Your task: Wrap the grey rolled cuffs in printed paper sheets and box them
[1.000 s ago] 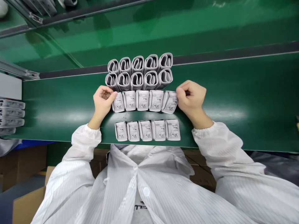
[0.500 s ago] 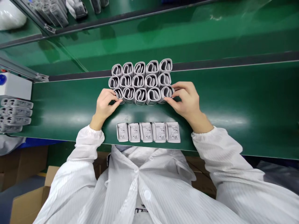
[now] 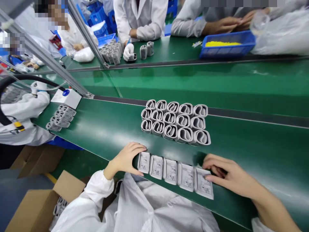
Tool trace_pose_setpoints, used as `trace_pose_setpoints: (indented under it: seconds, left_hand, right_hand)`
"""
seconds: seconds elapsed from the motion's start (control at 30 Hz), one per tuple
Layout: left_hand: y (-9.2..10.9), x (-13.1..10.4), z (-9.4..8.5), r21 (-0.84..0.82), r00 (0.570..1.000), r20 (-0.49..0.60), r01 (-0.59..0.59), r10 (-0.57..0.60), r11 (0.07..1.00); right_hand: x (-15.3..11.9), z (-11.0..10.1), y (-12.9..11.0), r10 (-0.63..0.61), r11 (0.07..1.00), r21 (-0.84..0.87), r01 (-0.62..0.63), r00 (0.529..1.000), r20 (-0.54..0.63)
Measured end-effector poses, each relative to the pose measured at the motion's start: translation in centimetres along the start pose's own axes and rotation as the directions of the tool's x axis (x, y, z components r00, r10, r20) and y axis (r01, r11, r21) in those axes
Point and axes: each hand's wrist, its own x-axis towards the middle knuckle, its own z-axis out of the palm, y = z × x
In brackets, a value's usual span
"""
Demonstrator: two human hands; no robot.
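Five rolled grey cuffs with printed drawings lie in a slanting row along the near edge of the green table; the middle cuff (image 3: pixel 170 171) sits between its neighbours. Around the left end, my left hand (image 3: pixel 126 158) has thumb and fingers spread wide, close to the leftmost cuff (image 3: pixel 144 162). My right hand (image 3: pixel 227 172) is at the other end, thumb and forefinger apart at the edge of the rightmost cuff (image 3: pixel 204 184); its other fingers curl under. Behind the row, a block of upright rolled cuffs (image 3: pixel 169 118) shows its spiral ends, untouched.
More cuffs (image 3: pixel 62 117) are stacked at the left near a white box (image 3: pixel 66 98). Beyond a metal post (image 3: pixel 85 29), co-workers in white coats sit across the bench, one gloved hand (image 3: pixel 128 52) at a cuff. A blue bin (image 3: pixel 227 45) holds yellow pieces. Cardboard boxes (image 3: pixel 31 209) stand below.
Both my hands have left the upright block and come down to the ends of the near row. The view has tilted up and turned left, bringing co-workers into sight.
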Motion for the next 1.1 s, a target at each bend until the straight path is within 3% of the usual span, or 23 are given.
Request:
trace_pose_setpoints:
  seconds: [0.17, 0.3, 0.4, 0.53, 0.67, 0.87, 1.1]
  left_hand:
    - [-0.1, 1.5, 0.2, -0.084, 0.997, -0.049, 0.060, -0.064, 0.995]
    - [-0.4, 3.4, 0.0, -0.201, 0.986, -0.094, 0.117, -0.138, 0.973]
    - [-0.4, 3.9, 0.3, -0.245, 0.975, -0.158, 0.114, -0.156, 0.963]
    - [-0.6, 3.5, 0.9, -0.272, 0.965, -0.200, 0.111, -0.169, 0.956]
    - [-0.8, 3.2, 1.1, -0.287, 0.953, -0.235, 0.121, -0.192, 0.950]
    - [-0.8, 3.1, 1.4, -0.280, 0.951, -0.246, 0.118, -0.189, 0.953]
    - [-1.5, 3.0, 2.0, -0.246, 0.942, -0.304, 0.067, -0.143, 0.967]
  right_hand:
    - [0.7, 0.6, 0.0, -0.017, 0.999, -0.033, 0.017, 1.000, 0.003]
    - [1.2, 1.3, -0.4, 0.057, 0.998, -0.016, -0.061, 0.980, -0.192]
    - [1.6, 2.5, -1.2, 0.144, 0.988, 0.017, -0.151, 0.893, -0.427]
    - [2.3, 4.3, -2.4, 0.128, 0.985, -0.008, -0.172, 0.761, -0.636]
    - [2.6, 5.3, -2.7, 0.128, 0.981, -0.024, -0.194, 0.733, -0.668]
    - [2.3, 5.6, -0.9, 0.081, 0.984, -0.060, -0.170, 0.713, -0.697]
    - [1.7, 5.5, 1.5, -0.148, 0.952, -0.285, -0.107, 0.654, -0.741]
